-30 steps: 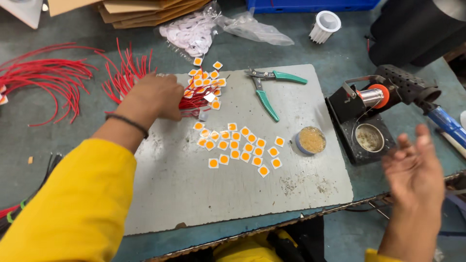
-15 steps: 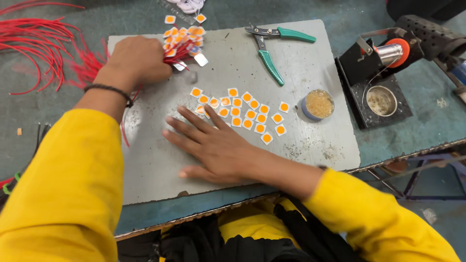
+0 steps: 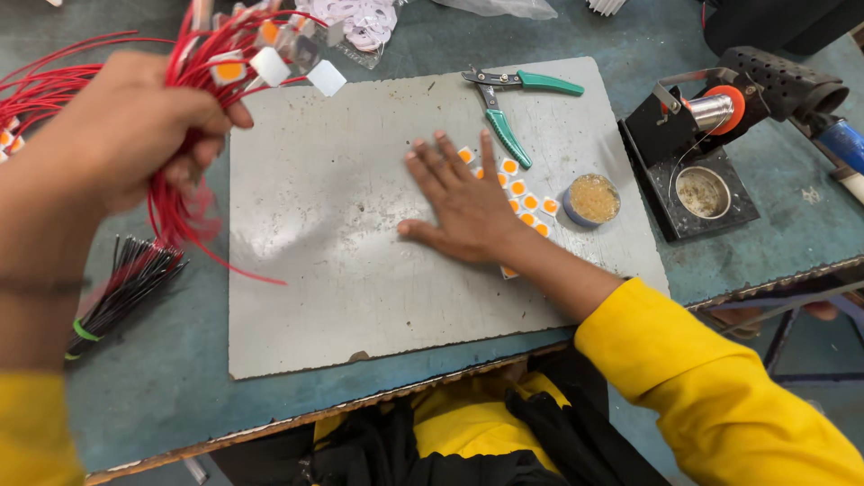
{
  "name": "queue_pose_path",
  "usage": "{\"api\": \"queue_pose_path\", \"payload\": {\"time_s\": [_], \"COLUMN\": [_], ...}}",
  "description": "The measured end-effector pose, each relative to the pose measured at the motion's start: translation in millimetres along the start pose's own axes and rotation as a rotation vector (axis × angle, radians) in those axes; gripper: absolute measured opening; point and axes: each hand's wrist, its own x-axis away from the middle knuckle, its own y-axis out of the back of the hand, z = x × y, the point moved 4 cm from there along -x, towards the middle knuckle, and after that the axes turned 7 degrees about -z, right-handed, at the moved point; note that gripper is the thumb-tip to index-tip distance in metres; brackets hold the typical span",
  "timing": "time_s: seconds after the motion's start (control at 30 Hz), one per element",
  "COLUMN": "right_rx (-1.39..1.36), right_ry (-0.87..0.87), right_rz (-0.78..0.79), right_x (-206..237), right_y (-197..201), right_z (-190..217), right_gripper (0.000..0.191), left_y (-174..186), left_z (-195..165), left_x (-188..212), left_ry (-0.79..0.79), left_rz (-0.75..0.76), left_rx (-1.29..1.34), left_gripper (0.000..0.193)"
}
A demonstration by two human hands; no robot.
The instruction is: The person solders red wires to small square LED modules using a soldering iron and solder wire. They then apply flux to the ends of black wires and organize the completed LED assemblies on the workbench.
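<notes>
At nine o'clock of the grey board (image 3: 360, 297), the left hand (image 3: 135, 126) is raised with its fingers clamped on a bunch of red wires (image 3: 193, 207) tipped with small square chips. At the board's centre, the right hand (image 3: 463, 202) lies flat, fingers spread apart, over orange chips (image 3: 531, 202). At two o'clock lie green pliers (image 3: 508, 108).

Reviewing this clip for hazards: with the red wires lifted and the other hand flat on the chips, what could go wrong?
The left hand holds the red wire bundle aloft; its dangling square chips might snag or tangle. The right hand, flat on the orange chips, could scatter them toward the flux tin or pliers.
</notes>
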Motion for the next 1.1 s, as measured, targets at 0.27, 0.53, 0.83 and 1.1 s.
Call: {"api": "queue_pose_path", "payload": {"time_s": [0.27,0.53,0.83,1.1], "right_rx": [-0.103,-0.083,-0.487,-1.061], "right_ry": [0.195,0.186,0.124,0.323], "right_rz": [0.054,-0.005,-0.277,-0.403], "right_x": [56,26,11,96], "right_y": [1,-11,51,123], "right_z": [23,-24,10,121], "right_gripper": [0.096,0.084,0.064,0.072], "left_y": [9,-64,-96,-158], "left_z": [46,66,90,68], "left_x": [110,162,190,175], "left_ry": [-0.011,0.050,-0.185,-0.071], "left_rz": [-0.070,-0.080,-0.075,-0.521], "left_rx": [0.645,1.199,1.570,1.286], "left_gripper": [0.024,0.024,0.025,0.028]}}
